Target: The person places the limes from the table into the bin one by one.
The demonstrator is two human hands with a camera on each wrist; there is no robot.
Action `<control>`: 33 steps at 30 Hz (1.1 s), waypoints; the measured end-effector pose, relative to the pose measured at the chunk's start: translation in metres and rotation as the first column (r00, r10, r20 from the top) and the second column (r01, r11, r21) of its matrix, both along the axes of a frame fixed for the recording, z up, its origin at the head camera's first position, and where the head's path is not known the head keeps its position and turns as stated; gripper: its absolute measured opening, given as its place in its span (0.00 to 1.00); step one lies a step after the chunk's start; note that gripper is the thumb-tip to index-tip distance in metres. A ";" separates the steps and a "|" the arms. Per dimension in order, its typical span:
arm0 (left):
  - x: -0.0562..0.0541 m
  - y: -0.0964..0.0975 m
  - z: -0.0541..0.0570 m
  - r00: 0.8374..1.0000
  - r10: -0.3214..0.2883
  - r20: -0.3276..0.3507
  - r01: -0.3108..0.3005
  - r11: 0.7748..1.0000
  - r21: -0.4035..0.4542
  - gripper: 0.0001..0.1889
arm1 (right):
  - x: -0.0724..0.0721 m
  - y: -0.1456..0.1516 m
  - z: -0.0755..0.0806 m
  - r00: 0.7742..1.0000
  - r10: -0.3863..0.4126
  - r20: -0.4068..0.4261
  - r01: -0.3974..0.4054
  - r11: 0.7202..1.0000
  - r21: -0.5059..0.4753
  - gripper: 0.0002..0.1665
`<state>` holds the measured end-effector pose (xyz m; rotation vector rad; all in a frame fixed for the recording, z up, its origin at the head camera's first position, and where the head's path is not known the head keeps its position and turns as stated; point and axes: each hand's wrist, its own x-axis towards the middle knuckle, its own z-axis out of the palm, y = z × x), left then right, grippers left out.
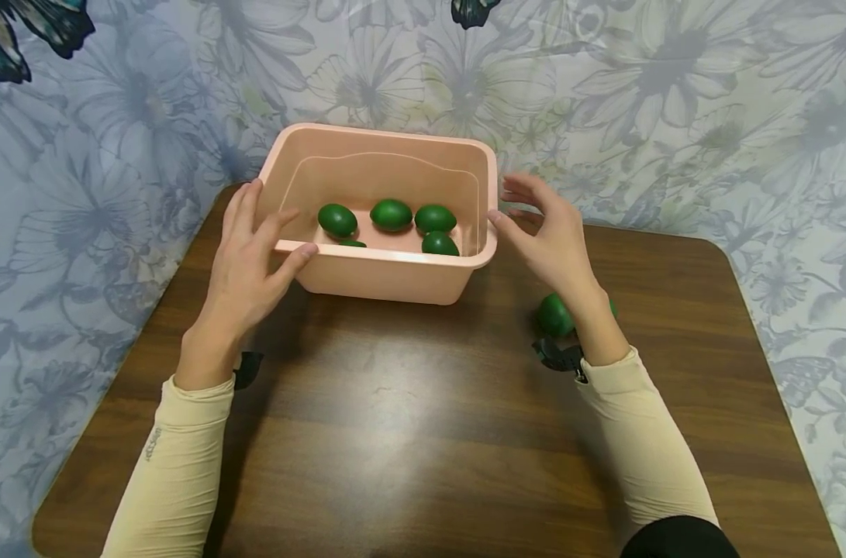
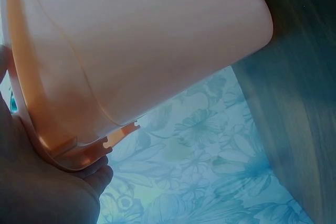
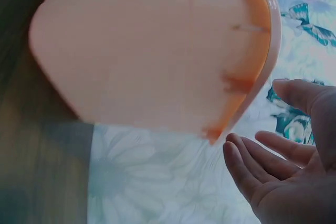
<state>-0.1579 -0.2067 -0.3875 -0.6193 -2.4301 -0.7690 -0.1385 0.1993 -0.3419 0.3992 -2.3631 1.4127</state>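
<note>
A pink plastic bin [image 1: 381, 275] stands toward the back of the table, with several glossy dark green egg-shaped things [image 1: 391, 215] on its floor. My left hand [image 1: 244, 267] holds the bin's left front corner; in the left wrist view its fingers [image 2: 100, 177] curl under the rim. Beside the right end of the bin is my right hand [image 1: 544, 229], thumb by the rim and fingers spread loosely. The right wrist view shows a gap between that hand [image 3: 294, 166] and the bin wall [image 3: 142, 56], and nothing in the hand.
Another green egg-shaped thing [image 1: 554, 315] lies on the brown wooden table [image 1: 395, 434], partly behind my right wrist, with a bit of green showing past the wrist's other side. Flowered cloth [image 1: 674, 116] with butterflies surrounds the table's back and sides.
</note>
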 end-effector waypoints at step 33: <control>-0.001 0.003 0.000 1.000 -0.011 -0.011 0.011 1.000 0.016 0.40 | 0.085 0.133 -0.074 0.954 -0.118 0.276 0.015 0.938 0.347 0.33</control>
